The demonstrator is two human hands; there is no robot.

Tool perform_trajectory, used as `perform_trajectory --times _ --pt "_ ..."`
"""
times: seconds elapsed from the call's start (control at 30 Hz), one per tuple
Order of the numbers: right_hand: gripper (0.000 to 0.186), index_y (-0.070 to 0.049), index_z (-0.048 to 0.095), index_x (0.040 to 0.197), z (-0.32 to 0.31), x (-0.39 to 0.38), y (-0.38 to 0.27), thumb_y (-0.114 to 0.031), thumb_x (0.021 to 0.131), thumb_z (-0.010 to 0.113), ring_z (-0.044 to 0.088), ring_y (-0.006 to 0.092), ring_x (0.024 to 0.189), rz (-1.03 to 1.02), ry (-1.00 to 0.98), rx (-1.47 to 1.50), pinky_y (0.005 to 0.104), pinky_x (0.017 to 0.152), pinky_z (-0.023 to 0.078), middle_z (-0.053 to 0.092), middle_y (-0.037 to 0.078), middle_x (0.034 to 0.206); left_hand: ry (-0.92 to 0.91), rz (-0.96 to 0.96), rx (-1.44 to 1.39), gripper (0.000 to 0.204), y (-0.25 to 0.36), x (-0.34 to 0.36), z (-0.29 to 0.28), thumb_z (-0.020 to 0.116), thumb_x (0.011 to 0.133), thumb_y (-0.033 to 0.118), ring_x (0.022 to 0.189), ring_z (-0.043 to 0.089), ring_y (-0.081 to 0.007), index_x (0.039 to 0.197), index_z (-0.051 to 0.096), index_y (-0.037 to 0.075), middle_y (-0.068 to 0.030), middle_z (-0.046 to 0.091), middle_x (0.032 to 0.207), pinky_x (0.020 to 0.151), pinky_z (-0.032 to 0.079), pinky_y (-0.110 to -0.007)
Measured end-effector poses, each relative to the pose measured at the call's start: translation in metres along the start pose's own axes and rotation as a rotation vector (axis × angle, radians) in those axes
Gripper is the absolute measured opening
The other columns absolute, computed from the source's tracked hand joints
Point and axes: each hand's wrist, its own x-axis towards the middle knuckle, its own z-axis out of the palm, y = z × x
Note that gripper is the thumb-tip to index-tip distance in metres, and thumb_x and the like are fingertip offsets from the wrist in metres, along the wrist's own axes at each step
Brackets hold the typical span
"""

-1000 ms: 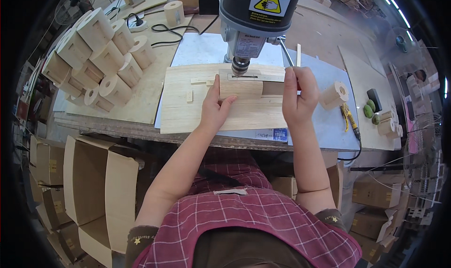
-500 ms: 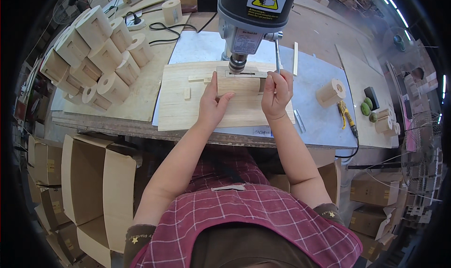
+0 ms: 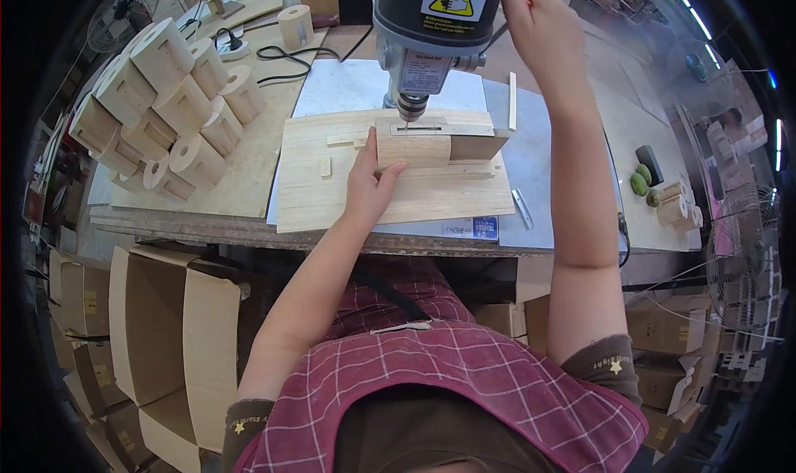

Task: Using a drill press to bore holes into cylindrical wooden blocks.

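A pale wooden block (image 3: pixel 413 151) lies on a flat wooden board (image 3: pixel 332 203), beneath the chuck (image 3: pixel 412 108) of a bench drill press (image 3: pixel 424 71). On top of the block is a thin plate (image 3: pixel 448 130) with a dark narrow slot, and the bit comes down at the slot's left part. My left hand (image 3: pixel 371 183) grips the block's left end, thumb along its front face. Raised beside the drill head, my right hand (image 3: pixel 543 29) is closed around the end of the feed lever (image 3: pixel 498 35); its fingertips are partly hidden. A greyish flat piece (image 3: pixel 479 147) extends from the block's right end.
Wooden cylinders with centre holes (image 3: pixel 178 104) are stacked at left. Small wood strips (image 3: pixel 326 166) lie on the board. A metal strip (image 3: pixel 522 208), green fruit (image 3: pixel 640 179) and smaller wooden rolls (image 3: pixel 680 210) are at right. An open carton (image 3: pixel 211 349) stands below the bench.
My right hand has left the block's right end and risen to the feed lever, which has swung upward. My left hand stays on the block.
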Motion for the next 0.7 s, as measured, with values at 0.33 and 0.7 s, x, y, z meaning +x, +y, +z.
perform_trajectory --times 0.33,0.7 --pt "0.026 -0.002 0.059 0.09 0.022 -0.004 0.026 -0.026 0.084 0.049 0.058 0.02 0.069 0.283 -0.169 0.568 0.0313 0.062 0.043 0.06 0.011 0.074 -0.053 -0.054 0.07 0.079 0.0 0.002 -0.002 0.066 0.072 0.007 0.095 0.056 -0.0221 0.137 0.02 0.004 -0.0191 0.048 0.118 0.07 0.048 -0.027" --pt "0.033 0.002 0.057 0.099 0.022 -0.168 0.032 -0.008 0.07 0.07 0.057 0.0198 0.088 0.466 -0.676 0.541 0.0295 0.075 0.046 0.06 0.012 0.094 -0.048 -0.348 0.083 0.093 0.041 -0.008 -0.039 0.062 0.067 -0.009 0.087 0.06 -0.0195 0.14 0.012 0.019 -0.0217 0.046 0.119 0.068 0.051 -0.025"
